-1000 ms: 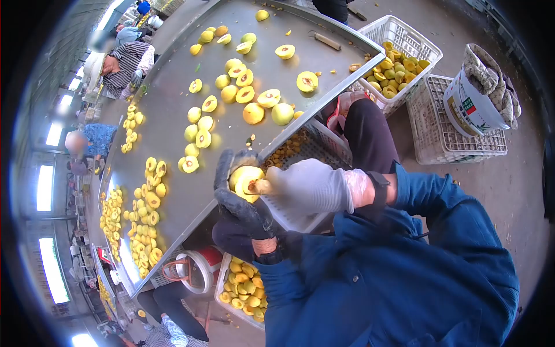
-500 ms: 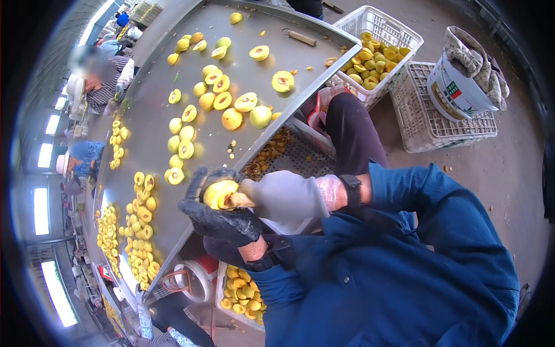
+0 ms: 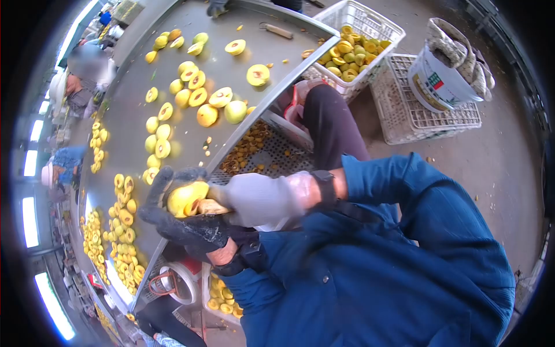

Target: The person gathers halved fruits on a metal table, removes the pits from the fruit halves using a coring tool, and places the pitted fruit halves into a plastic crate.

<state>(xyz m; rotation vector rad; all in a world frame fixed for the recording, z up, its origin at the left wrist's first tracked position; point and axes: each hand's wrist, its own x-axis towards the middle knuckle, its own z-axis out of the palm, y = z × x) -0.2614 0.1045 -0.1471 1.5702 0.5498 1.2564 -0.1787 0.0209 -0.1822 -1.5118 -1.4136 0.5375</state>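
Observation:
My left hand (image 3: 188, 231), in a dark dusty glove, is closed around a yellow peach (image 3: 188, 198) with a hollow in its cut side. At that hollow, my right hand (image 3: 248, 199) in a grey glove is closed, and its fingertips press by the fruit. A tan-brown piece (image 3: 211, 207) shows at the opening, between fruit and glove. Whatever the right fingers grip is hidden and blurred. Both hands are over the near edge of the metal table (image 3: 196, 153), where halved and whole peaches (image 3: 198, 96) lie scattered.
A wooden-handled tool (image 3: 277, 30) lies on the table near another person's gloved hand (image 3: 217, 8). Below the edge, a perforated crate (image 3: 289, 159) contains brown pits. Crates of peach halves (image 3: 352, 55) stand beside me; a white bucket (image 3: 433, 81) rests on an upturned crate (image 3: 399, 124).
The view has shifted, so the table and crates appear further left. The tan-brown piece stands out more from the peach. Another person's gloved hand has appeared at the table's far end.

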